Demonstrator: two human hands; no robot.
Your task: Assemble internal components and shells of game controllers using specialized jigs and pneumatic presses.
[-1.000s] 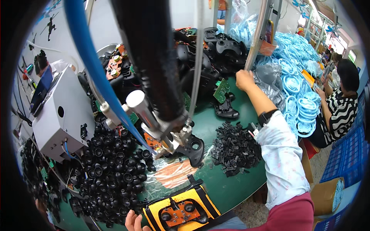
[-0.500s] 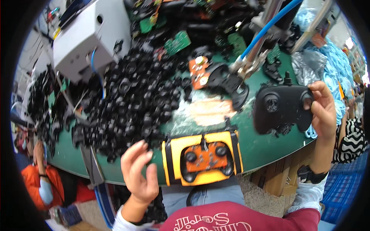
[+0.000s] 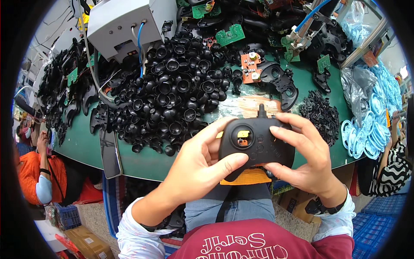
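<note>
A black game controller shell is gripped between both hands above the yellow fixture at the table's front edge. My left hand clasps the shell's left side, thumb across its lower front. On the other side my right hand holds it, with fingers on the upper face and the thumb at the lower edge. Yellow and orange show through the shell's left round opening. Most of the fixture and the orange board seen in it before are hidden. Behind the shell lie a loose orange circuit board and another black shell part.
Black thumbstick caps are heaped left of centre, beside a grey machine box. Small black parts and light-blue rings lie to the right. A metal tool with blue hose stands behind. A phone lies front left.
My right hand has brought the shell from the right to over the fixture. My left hand, apart from it before, now grips the shell too. The head view has shifted.
</note>
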